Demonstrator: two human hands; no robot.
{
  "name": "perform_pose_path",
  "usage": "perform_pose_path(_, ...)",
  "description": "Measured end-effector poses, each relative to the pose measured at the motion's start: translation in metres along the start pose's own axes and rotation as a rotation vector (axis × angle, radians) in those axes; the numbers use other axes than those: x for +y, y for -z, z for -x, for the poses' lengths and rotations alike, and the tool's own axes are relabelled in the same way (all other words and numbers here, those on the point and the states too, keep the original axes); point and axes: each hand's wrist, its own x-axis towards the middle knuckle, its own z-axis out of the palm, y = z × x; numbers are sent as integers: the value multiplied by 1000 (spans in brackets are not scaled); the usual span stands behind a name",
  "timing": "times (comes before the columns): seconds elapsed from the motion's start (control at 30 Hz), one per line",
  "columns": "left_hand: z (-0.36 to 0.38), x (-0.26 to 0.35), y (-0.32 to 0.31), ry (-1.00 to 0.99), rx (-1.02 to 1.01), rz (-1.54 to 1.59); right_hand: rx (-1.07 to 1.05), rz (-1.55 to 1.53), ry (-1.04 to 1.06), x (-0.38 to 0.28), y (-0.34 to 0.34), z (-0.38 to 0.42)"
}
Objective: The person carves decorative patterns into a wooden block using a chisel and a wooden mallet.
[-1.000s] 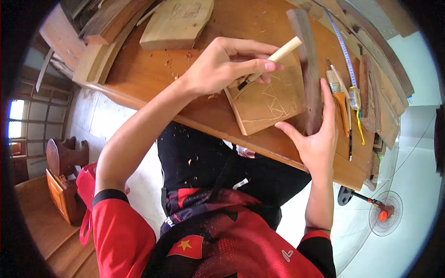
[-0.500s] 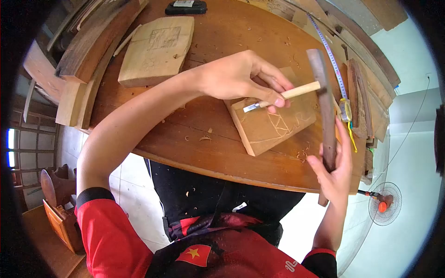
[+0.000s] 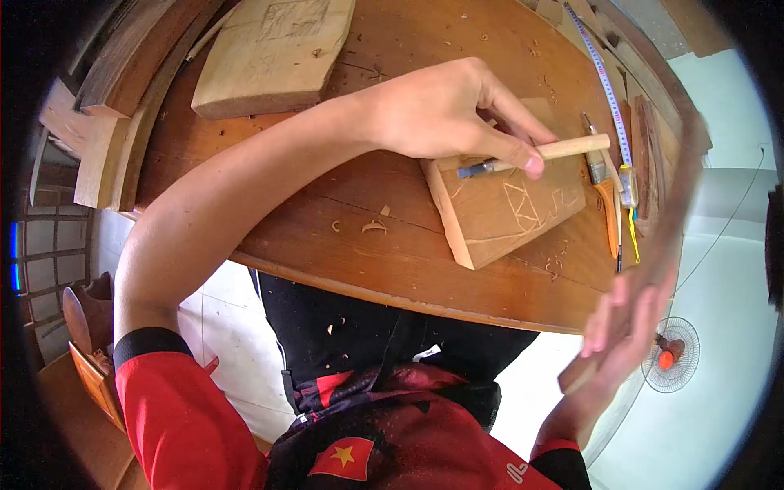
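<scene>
My left hand [image 3: 469, 118] pinches a chisel [image 3: 572, 147] by its pale wooden handle, the metal tip pointing left over the carved block. Under it lies the wooden block [image 3: 506, 208], with light lines cut in its top face. My right hand [image 3: 625, 331], blurred by motion, is wrapped round a dark wooden stick [image 3: 678, 196] near its lower end. That stick is off to the right of the chisel's handle end, apart from it, and beyond the table's right edge.
A brush [image 3: 606, 200] and other thin tools lie right of the block, beside a tape measure [image 3: 628, 186] with its blade out. A pale board [image 3: 273, 61] is at the back left. Timber pieces [image 3: 143, 57] line the left side. Shavings [image 3: 374, 226] dot the table [image 3: 359, 278].
My right hand and the dark stick have swung right, away from the chisel handle. My left hand with the chisel has shifted slightly right in view, as has the block.
</scene>
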Motion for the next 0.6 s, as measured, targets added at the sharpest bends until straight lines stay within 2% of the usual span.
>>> perform_pose_path(0.03, 0, 0, 0, -14, 4, -6, -214, 263, -16, 10, 13, 1)
perform_pose_path(0.1, 1, -1, 0, -42, 14, -14, -196, 112, -178, 5, 17, 2)
perform_pose_path(0.17, 0, -1, -1, -20, 17, -58, -16, -59, -148, -2, 3, 5)
perform_pose_path(0.27, 0, -2, -1, -16, 11, -44, -53, -28, -62, 14, 13, 4)
perform_pose_path(0.4, 0, -3, 0, -10, -5, 3, -154, 26, -180, 1, 7, 4)
perform_pose_path(0.47, 3, -1, 1, 5, 7, -49, -68, -88, -176, 8, 23, -2)
perform_pose_path(0.53, 0, 0, 0, -8, 1, -60, -28, 44, -79, 11, -4, 9)
perform_pose_path(0.57, 1, -2, 0, -21, 1, -46, -281, 95, -298, 3, -3, 21)
perform_pose_path(0.6, 2, -4, 1, -32, 0, -30, -226, 58, -252, 4, -1, 18)
